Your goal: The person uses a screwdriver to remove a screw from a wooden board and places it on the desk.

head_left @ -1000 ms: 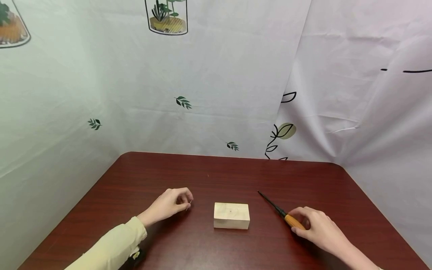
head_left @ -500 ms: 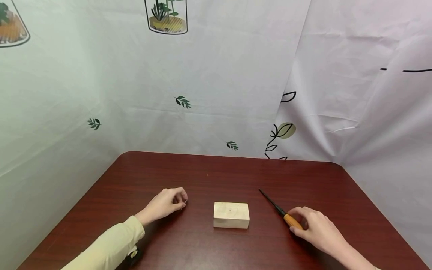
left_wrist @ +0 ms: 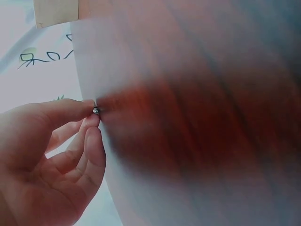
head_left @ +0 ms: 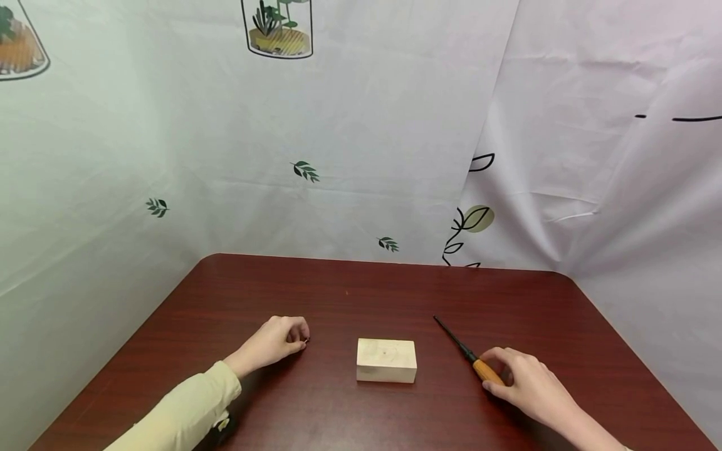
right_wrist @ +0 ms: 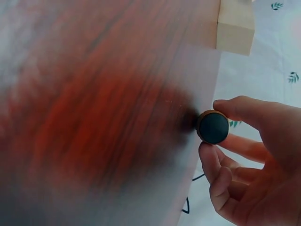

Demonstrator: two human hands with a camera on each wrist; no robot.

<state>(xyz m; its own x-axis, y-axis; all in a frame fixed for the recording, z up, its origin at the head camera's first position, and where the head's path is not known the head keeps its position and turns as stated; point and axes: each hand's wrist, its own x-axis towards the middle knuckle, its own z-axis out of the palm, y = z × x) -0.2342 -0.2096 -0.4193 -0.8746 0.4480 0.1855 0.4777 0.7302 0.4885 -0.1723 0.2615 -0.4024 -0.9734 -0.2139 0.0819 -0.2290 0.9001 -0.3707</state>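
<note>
My left hand [head_left: 276,339] is at the left of the table, pinching a small metal screw [left_wrist: 96,110] between thumb and fingertips. Only the screw's shiny end shows in the left wrist view; most of it is hidden. My right hand [head_left: 527,382] holds a screwdriver [head_left: 486,372] by its orange handle, low over the table. Its dark shaft points away and to the left. In the right wrist view the handle's dark round end faces the camera. Between the hands sits a pale wooden block [head_left: 386,361], with a small dark mark on its top. Neither hand touches it.
The dark red-brown table [head_left: 338,413] has rounded far corners. A white curtain [head_left: 361,125] printed with leaves and jars hangs behind it and along both sides. A pale sleeve [head_left: 186,401] covers the left forearm.
My left hand has drawn slightly to the left with the screw, and the screw now shows less between the fingertips. The right hand and screwdriver have shifted only slightly. The block is unmoved.
</note>
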